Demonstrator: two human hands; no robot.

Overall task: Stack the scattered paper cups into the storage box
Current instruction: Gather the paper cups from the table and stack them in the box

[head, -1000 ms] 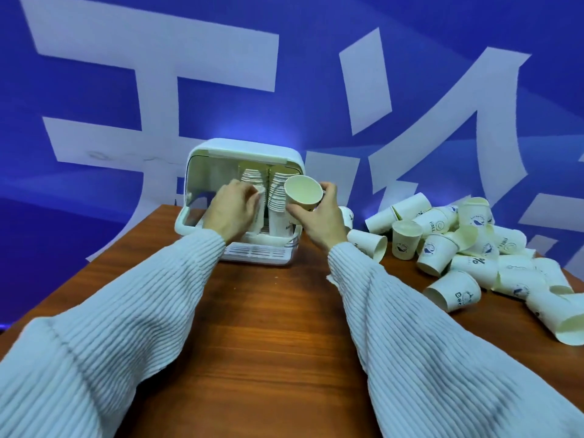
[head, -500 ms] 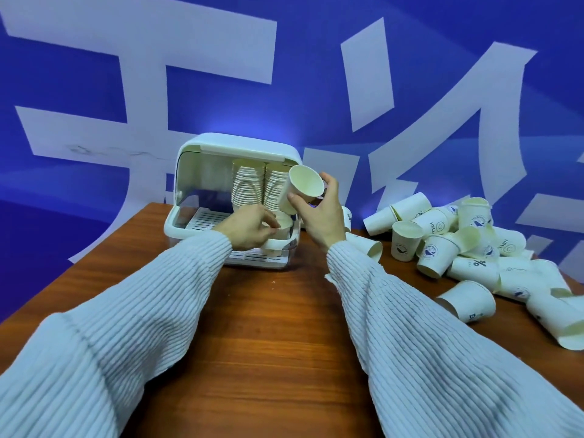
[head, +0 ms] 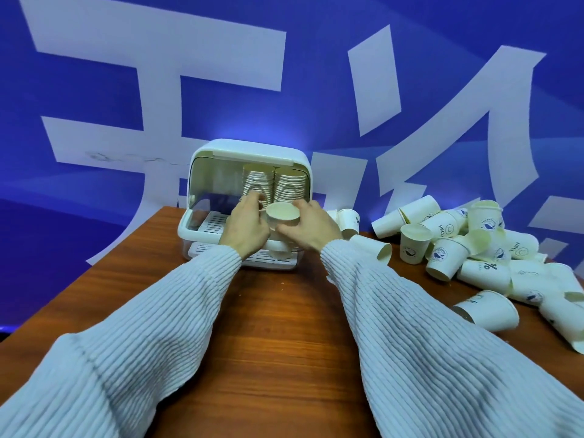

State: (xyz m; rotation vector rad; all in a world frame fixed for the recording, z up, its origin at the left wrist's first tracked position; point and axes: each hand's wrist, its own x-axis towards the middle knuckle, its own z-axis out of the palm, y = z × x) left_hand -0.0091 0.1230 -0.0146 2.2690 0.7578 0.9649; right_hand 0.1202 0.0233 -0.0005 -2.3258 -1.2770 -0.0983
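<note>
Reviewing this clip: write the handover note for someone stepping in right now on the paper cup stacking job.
Left hand: at the box opening, beside the cup; whether it grips anything is unclear.
Right hand: holding one paper cup, mouth up, at the front of the storage box.
Done: two tall cup stacks stand side by side at the back of the open box.
Left: seat the held cup, then clear the scattered cups piled on the table to the right, most lying on their sides.
</note>
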